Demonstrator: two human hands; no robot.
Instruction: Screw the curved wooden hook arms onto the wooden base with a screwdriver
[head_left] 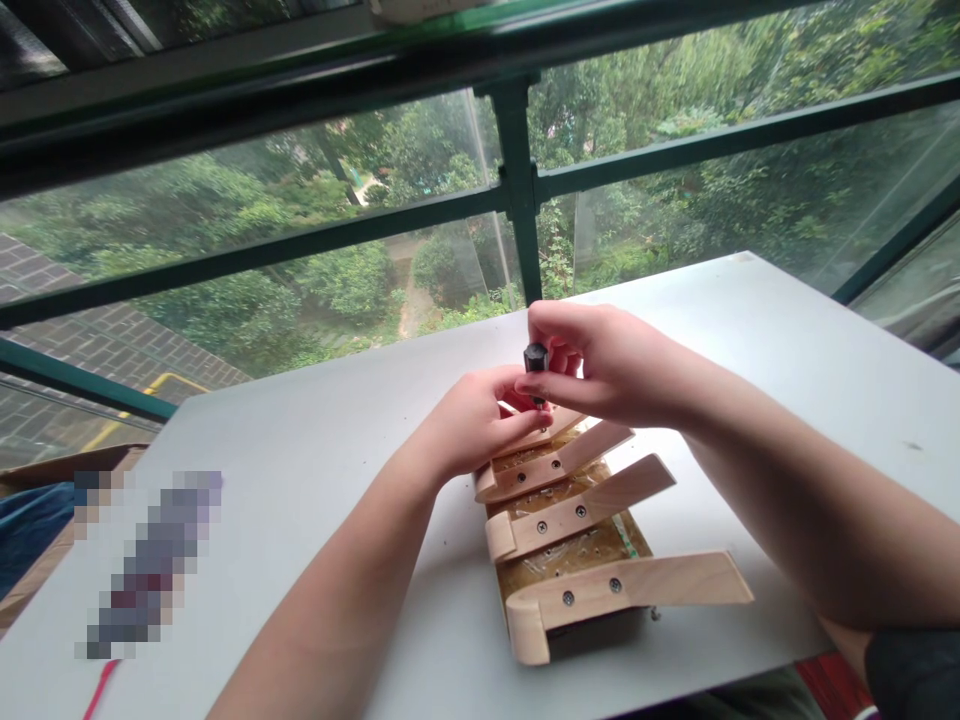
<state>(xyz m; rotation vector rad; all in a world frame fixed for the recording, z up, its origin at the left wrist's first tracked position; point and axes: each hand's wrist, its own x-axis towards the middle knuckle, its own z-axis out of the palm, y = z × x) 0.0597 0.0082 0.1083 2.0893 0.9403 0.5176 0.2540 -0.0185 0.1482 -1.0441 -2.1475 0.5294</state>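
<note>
My right hand (581, 365) grips the black handle of a screwdriver (535, 360), which stands roughly upright over the farthest wooden piece (559, 430). Close beside it, my left hand (499, 415) has its thumb and fingers drawn together near the screwdriver's lower end. Whether those fingers pinch a screw or the shaft is hidden. Below both hands lies a brown board (592, 545) carrying several pale wooden pieces, each with a curled left end. Dark cross-head screws (580, 511) sit in the nearer pieces, such as the front wooden piece (675, 580).
The board rests on a white table (337, 480). At the left lies a pixelated object (150, 560) with a red cord (101, 690). Beyond the table's far edge stand green-framed windows (517, 190). A cardboard box (67, 530) with blue cloth is at the lower left.
</note>
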